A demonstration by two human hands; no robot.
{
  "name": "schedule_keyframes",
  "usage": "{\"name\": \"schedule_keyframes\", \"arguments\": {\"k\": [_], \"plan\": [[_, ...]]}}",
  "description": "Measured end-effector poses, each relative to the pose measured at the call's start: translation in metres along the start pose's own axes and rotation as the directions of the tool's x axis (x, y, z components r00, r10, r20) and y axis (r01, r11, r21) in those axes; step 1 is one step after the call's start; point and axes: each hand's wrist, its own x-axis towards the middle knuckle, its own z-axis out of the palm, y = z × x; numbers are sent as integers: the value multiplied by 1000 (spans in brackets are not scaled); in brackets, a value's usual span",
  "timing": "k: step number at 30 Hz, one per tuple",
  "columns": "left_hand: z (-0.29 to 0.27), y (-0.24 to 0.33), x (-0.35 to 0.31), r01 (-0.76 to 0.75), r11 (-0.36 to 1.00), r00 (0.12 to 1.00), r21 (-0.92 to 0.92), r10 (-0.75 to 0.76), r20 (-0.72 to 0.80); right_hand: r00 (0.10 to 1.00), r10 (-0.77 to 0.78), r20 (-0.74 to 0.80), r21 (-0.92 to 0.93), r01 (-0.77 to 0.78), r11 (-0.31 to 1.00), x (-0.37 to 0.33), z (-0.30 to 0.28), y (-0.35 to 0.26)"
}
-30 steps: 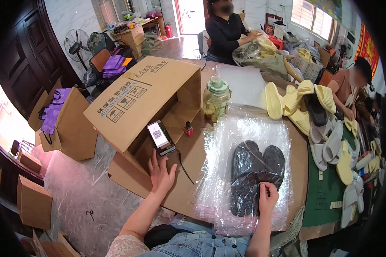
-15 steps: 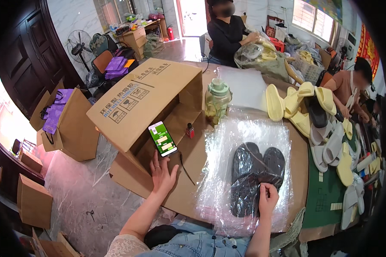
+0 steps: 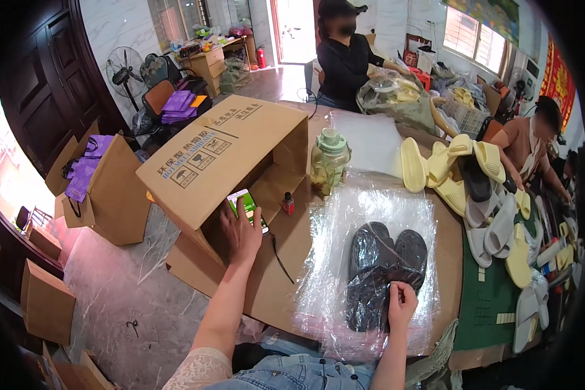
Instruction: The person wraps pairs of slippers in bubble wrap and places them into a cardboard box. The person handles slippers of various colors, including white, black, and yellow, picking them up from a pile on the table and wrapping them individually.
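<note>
A lit phone (image 3: pixel 244 203) leans at the opening of a cardboard box (image 3: pixel 227 133) lying on its side. My left hand (image 3: pixel 242 233) is over the phone, fingers spread and partly covering its screen. Black slippers (image 3: pixel 370 250) lie in a clear plastic bag on a stack of clear bags (image 3: pixel 318 260). With bent fingers, my right hand (image 3: pixel 403 304) pinches the bag's plastic at the slippers' right side. The exact edge between the fingertips is hard to see.
Beside the box stand a green-lidded jug (image 3: pixel 330 159) and a small red bottle (image 3: pixel 288 204). A black cable (image 3: pixel 280 257) trails from the phone. Yellow, grey and black slippers (image 3: pixel 487 195) crowd the right. Two people work across the table; an open carton (image 3: pixel 114 195) sits on the floor.
My left hand has moved up from below the phone onto its screen. My right hand stays at the slippers. The person across the table has lifted their head.
</note>
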Motion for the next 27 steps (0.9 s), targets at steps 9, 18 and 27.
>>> {"name": "schedule_keyframes", "arguments": {"k": [9,18,27], "plan": [[25,-20,17,120,976,983,182,-142,115,1000,-16,-4,6,16,1000,0,0,-4],[24,-14,24,190,964,948,185,-229,220,1000,-19,-14,-9,18,1000,0,1,7],[13,-4,10,76,993,988,93,-88,131,1000,-28,-6,-25,28,999,0,-2,4]]}}
